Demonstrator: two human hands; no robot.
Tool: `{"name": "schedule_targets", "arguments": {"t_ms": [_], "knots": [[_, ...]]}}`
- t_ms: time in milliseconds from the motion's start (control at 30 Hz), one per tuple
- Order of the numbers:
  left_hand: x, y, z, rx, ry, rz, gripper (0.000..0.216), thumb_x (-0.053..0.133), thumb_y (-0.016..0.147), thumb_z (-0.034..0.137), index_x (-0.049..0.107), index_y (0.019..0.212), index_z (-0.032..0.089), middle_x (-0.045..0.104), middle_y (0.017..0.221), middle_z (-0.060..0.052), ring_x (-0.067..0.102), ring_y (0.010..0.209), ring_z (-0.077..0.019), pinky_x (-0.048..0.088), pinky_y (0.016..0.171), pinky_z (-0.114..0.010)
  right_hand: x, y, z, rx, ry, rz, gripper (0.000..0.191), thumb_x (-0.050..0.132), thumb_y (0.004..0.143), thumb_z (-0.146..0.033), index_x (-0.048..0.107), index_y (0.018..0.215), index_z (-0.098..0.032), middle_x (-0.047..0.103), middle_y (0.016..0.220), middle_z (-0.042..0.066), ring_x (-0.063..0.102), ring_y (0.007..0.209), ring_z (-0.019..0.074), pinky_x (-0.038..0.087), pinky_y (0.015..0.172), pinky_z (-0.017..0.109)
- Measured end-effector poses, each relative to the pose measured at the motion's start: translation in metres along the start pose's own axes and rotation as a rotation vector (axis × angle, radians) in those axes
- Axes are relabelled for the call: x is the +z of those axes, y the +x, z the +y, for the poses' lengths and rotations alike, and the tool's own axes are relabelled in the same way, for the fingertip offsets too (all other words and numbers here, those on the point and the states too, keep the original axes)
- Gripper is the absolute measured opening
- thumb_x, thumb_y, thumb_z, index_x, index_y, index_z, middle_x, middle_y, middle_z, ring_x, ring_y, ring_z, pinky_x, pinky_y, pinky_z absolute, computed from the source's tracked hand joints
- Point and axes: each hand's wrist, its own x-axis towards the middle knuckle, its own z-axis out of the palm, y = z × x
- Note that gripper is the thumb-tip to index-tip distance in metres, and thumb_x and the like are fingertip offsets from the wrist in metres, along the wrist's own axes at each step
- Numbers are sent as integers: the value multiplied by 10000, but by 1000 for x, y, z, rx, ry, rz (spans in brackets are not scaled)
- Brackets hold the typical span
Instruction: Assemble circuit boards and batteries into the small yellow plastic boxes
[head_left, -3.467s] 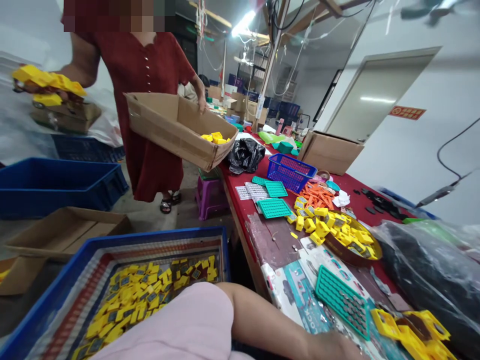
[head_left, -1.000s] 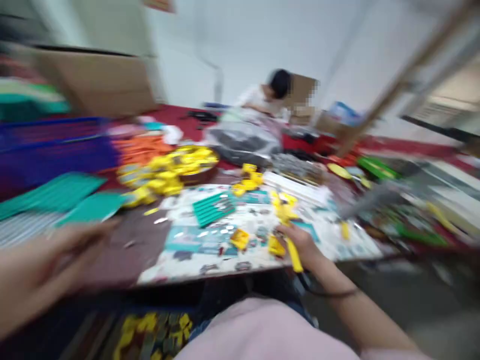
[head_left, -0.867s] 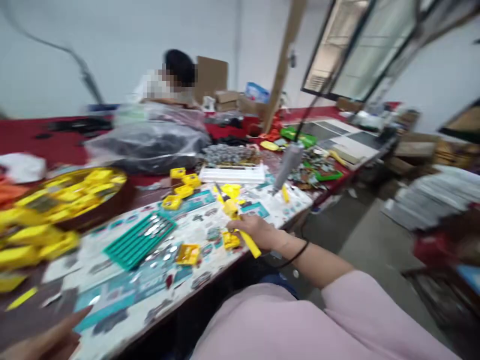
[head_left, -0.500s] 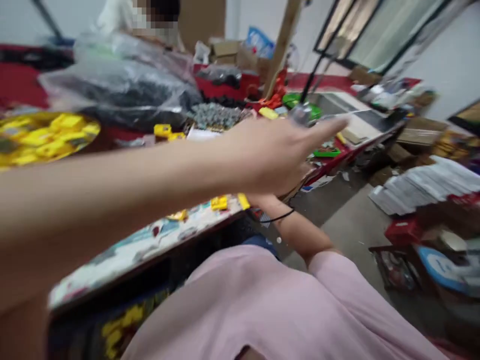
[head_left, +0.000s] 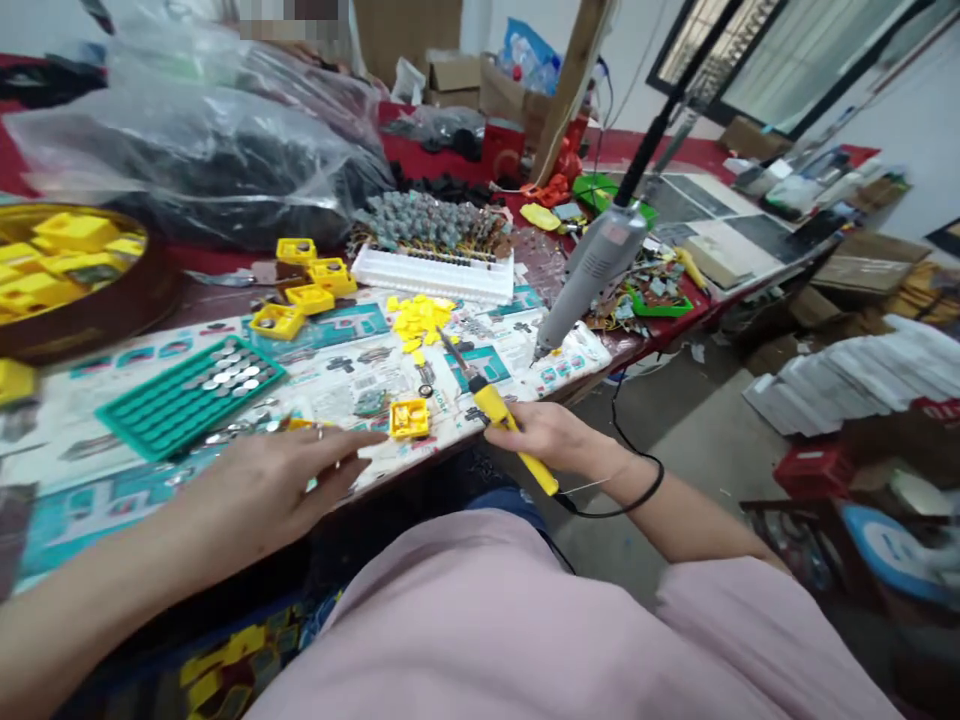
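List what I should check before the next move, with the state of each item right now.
1. Soldering iron held by its handle: ok, the right hand grips it.
2. Tip clear of the left hand: ok, it points away from it.
3. Tip clear of the yellow scraps: cannot tell, it is very close to them.
4. Left fingertips off the small yellow box: cannot tell, they are right beside it.
5. Black cord off the right forearm: not ok, it lies across it.
6. Iron's heat: cannot tell from the picture.
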Motion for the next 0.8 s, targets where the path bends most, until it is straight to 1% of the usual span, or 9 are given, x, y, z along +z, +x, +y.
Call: {"name": "schedule_targets", "arguments": {"t_ms": [67,167,267,367,467,533,600,700,800], "knots": [[9,-5,1,45,-27,11,441,357,917,469,733,1149,456,801,952,35,779,773,-245,601,629,-337,-2,-9,-6,-40,-25,26,289,448,989,-170,710,1071,-261,642,774,19,549,670,130,403,567,220],[9,0,7,69,-114,41,391,427,890,471,661,1180,591,792,956,101,779,771,-235,621,641,-335,1,-33,-14,15,8,100,267,471,983,-182,724,1014,-262,685,819,24,605,728,127,477,623,214],[7,7,12,86,-166,94,468,475,851,462,488,1224,745,773,907,187,775,727,-211,619,596,-310,7,-65,-20,128,28,175,244,496,978,-215,735,1004,-255,716,839,32,654,757,136,542,667,229],[8,9,13,86,-159,105,525,457,830,490,356,1233,811,741,906,262,769,679,-201,609,544,-293,14,-93,-14,328,51,270,237,502,979,-260,733,1026,-239,742,942,57,700,827,158,593,732,265],[10,12,13,43,-175,73,488,431,807,543,344,1180,847,695,921,338,766,665,-182,589,517,-257,20,-106,11,600,43,403,231,509,970,-278,710,1064,-216,738,1039,96,719,913,191,611,831,334],[9,17,14,-14,-212,19,459,430,774,578,367,1126,866,680,876,366,759,643,-169,567,495,-234,24,-106,36,774,25,474,245,525,963,-318,681,1106,-194,731,1022,108,721,915,205,606,854,360],[8,24,17,-75,-238,-11,428,437,732,606,405,1063,876,675,834,370,754,626,-166,558,497,-227,29,-100,63,906,8,500,285,531,955,-365,656,1138,-185,725,989,96,719,877,200,599,835,349],[11,32,16,-119,-238,-4,405,434,694,644,420,1024,877,665,808,374,751,621,-170,553,508,-231,39,-86,96,1017,-23,475,276,544,937,-369,665,1127,-209,728,964,72,705,837,191,577,793,319],[26,28,-3,-142,-205,-37,464,424,695,664,338,1095,884,638,834,419,747,629,-146,553,539,-217,46,-74,117,1033,-46,436,249,579,912,-321,687,1113,-222,742,980,74,694,838,194,547,746,284]]}}
